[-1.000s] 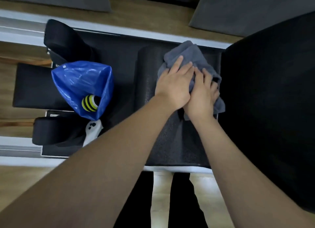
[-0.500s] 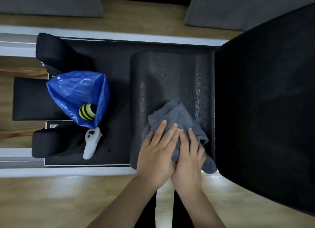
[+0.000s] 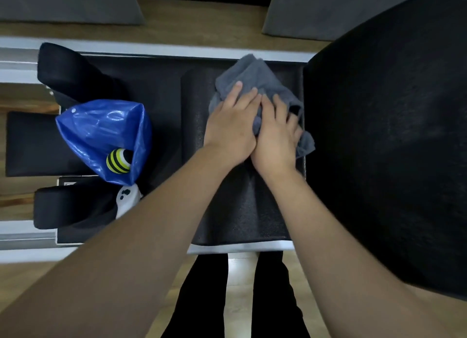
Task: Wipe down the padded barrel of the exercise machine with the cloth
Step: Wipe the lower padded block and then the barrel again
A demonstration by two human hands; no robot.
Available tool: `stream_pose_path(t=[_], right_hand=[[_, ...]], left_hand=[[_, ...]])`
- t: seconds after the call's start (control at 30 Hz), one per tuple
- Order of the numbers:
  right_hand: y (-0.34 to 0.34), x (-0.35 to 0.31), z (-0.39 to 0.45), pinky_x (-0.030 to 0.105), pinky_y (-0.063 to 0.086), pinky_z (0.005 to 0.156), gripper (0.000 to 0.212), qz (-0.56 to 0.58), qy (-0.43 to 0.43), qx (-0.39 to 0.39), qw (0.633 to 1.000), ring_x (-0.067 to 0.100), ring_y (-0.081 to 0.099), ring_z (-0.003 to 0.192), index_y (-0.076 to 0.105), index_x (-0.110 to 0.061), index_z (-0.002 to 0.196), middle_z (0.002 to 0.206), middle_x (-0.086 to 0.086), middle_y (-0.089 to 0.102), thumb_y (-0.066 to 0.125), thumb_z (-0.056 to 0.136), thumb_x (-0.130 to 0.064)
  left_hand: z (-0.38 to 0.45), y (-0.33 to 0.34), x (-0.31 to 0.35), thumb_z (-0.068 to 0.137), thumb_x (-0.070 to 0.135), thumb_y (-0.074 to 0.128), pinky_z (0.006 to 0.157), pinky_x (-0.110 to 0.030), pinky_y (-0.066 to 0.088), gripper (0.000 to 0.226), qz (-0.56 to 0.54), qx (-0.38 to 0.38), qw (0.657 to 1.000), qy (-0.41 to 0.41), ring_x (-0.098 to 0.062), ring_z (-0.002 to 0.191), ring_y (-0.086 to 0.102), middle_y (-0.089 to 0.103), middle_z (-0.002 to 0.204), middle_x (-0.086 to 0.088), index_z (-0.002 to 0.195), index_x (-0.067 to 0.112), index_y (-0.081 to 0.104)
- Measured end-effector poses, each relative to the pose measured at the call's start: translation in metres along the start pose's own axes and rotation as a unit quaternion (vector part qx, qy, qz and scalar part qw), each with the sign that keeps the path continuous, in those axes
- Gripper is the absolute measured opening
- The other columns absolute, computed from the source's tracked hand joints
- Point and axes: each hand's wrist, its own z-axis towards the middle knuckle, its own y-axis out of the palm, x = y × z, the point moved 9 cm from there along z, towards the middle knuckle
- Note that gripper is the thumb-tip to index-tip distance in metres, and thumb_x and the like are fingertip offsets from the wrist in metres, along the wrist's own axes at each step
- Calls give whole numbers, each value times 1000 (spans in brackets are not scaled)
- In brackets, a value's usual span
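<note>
hands point(image 3: 255, 128) on cloth point(image 3: 249, 72) atop barrel point(image 3: 242, 206), bag point(image 3: 101, 130) left

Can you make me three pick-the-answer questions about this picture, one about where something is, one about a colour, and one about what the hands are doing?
1. Where is the striped ball?
A. inside the blue bag
B. on the wooden floor
C. on top of the cloth

2. What colour is the cloth?
A. red
B. grey
C. white

3. What are the left hand and right hand doing?
A. hanging in the air
B. lifting the bag
C. pressing flat on the cloth

Answers: 1 A, the ball peeks out of the bag's open mouth. 2 B, the cloth is grey against the black padded barrel. 3 C, both hands lie side by side with straight fingers on the cloth.
</note>
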Motion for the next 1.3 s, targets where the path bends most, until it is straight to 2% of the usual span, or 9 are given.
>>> stream_pose_path(t=[0.4, 0.57, 0.63, 0.73, 0.87, 0.93, 1.1, 1.2, 1.3], right_hand=[[21, 23, -165, 54, 41, 99, 62, 87, 23, -45, 995, 31, 46, 125, 34, -33, 147, 157, -7, 33, 53, 88, -34], [-18, 41, -153, 23, 43, 105, 72, 382, 126, 45, 914, 2, 48, 129, 47, -34, 136, 137, -14, 48, 81, 79, -7], [-32, 45, -148, 28, 47, 104, 77, 421, 159, 62, 891, 6, 53, 127, 47, -38, 135, 137, -11, 52, 84, 75, -8], [-65, 34, -138, 50, 46, 106, 74, 442, 109, 60, 889, 22, 51, 134, 41, -34, 145, 145, 3, 50, 75, 80, -24], [-128, 9, -130, 60, 39, 109, 72, 470, -33, 69, 879, 36, 39, 142, 35, -9, 148, 156, 14, 36, 62, 93, -46], [-154, 1, -125, 60, 37, 110, 72, 451, -79, 86, 885, 41, 37, 142, 35, -9, 146, 158, 18, 32, 60, 93, -51], [-189, 5, -125, 56, 38, 107, 67, 339, -97, 204, 913, 38, 38, 139, 38, -3, 140, 152, 25, 34, 57, 93, -47], [-144, 6, -115, 53, 32, 116, 94, 292, 3, 27, 956, 18, 26, 149, 23, -28, 155, 163, -2, 23, 58, 80, -72], [-100, 12, -116, 41, 39, 114, 125, 337, 131, -149, 920, -5, 33, 141, 8, -48, 155, 158, -23, 27, 61, 51, -93]], left_hand=[[-165, 54, 15, 87, 17, 41, 123, -38, 24, 60, -158, 50, 985, -50, -16, 155, 14, 42, 157, 4, 147, 14, 48], [-153, 32, 18, 81, 15, 34, 123, -21, 14, 64, -286, 73, 947, -126, -9, 152, 18, 44, 155, 4, 143, 17, 53], [-145, 20, 24, 82, 11, 39, 121, -17, 16, 62, -351, 83, 921, -149, -5, 148, 26, 47, 152, 7, 141, 22, 55], [-132, -1, 26, 83, 9, 44, 114, -26, 37, 50, -497, 109, 841, -187, -3, 132, 51, 63, 136, 7, 127, 23, 66], [-127, -5, 7, 81, 18, 46, 91, -29, 54, 36, -713, 153, 621, -288, -22, 107, 70, 76, 107, -10, 101, 14, 75], [-126, -3, 10, 88, 21, 49, 84, -33, 58, 29, -748, 112, 570, -319, -29, 100, 71, 77, 102, -13, 95, 16, 77], [-125, 3, 37, 96, 2, 39, 69, -36, 59, 36, -774, 25, 555, -304, -29, 92, 74, 76, 100, -14, 104, 11, 73], [-122, 1, 45, 94, -4, 37, 80, -39, 60, 40, -769, 5, 580, -270, -32, 100, 72, 75, 107, -18, 112, 8, 71], [-119, -7, 55, 91, -11, 41, 85, -30, 58, 40, -729, 2, 651, -211, -26, 104, 72, 76, 106, -13, 110, 6, 71]])
